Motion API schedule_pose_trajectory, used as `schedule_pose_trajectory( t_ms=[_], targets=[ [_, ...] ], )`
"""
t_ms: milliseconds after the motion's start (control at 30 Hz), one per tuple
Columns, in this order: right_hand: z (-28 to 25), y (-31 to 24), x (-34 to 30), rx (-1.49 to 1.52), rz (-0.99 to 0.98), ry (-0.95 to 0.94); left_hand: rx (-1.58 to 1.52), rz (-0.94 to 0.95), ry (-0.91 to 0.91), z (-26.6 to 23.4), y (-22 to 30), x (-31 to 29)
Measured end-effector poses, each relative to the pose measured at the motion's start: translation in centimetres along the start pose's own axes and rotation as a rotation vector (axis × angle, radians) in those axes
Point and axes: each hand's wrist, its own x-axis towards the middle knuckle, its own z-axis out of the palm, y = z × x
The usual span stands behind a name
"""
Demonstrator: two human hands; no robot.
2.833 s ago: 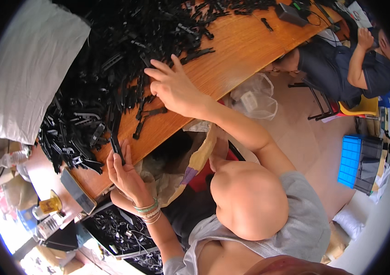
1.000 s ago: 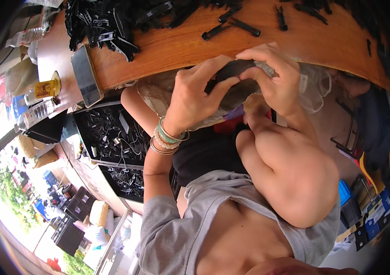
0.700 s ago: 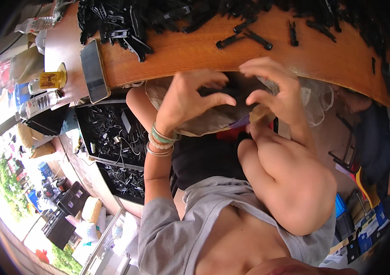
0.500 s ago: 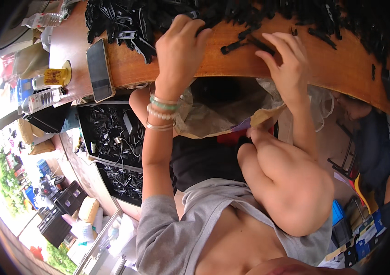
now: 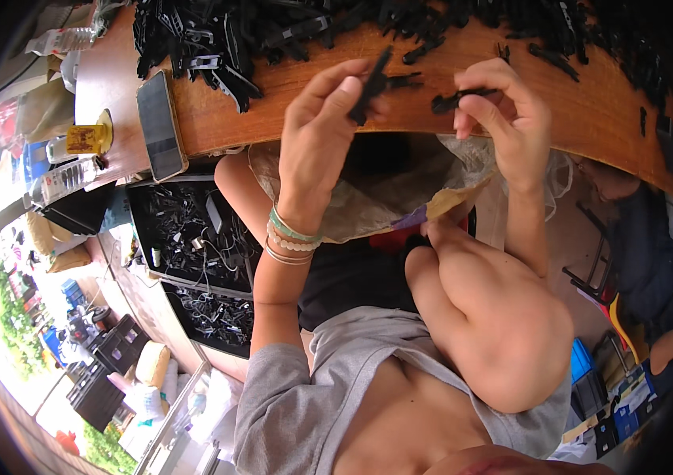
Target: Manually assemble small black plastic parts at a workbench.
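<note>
My left hand (image 5: 316, 127), with bracelets at the wrist, is closed on a long black plastic part (image 5: 369, 85) held tilted above the table edge. Between the thumb and fingers of my right hand (image 5: 514, 115) is a smaller, slim black plastic piece (image 5: 449, 102). The hands are apart, over the near part of the brown wooden table (image 5: 273, 119). Beyond them lies a big heap of black plastic parts (image 5: 218, 43), with loose ones spread to the right. Below the hands, an opened plastic-lined bag (image 5: 356, 218) hangs at the table edge by my lap.
A phone (image 5: 161, 131) lies at the left of the table, beside a yellow roll-like thing (image 5: 87, 140). Black trays of small parts and cables (image 5: 182, 226) stand low at my left. Another person's dark clothing (image 5: 645, 237) shows at the right.
My left hand has drawn back from the heap toward the right, bringing the long black part into view. My right hand has turned inward, and its black piece sits nearer the left hand.
</note>
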Motion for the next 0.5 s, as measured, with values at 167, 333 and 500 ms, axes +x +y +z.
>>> schedule_pose_trajectory(
  t_ms=[167,333,500],
  targets=[
    [0.6,-0.3,-0.9,0.074,-0.034,-0.195,0.224,-0.173,-0.154,0.9,0.1,-0.4],
    [1.5,-0.8,-1.3,-0.293,-0.19,-0.232,0.51,-0.15,-0.193,1.5,1.6,-0.9],
    [1.6,-0.4,-1.5,-0.429,-0.322,-0.118,0.634,0.019,-0.273,1.8,0.9,-1.8]
  ],
)
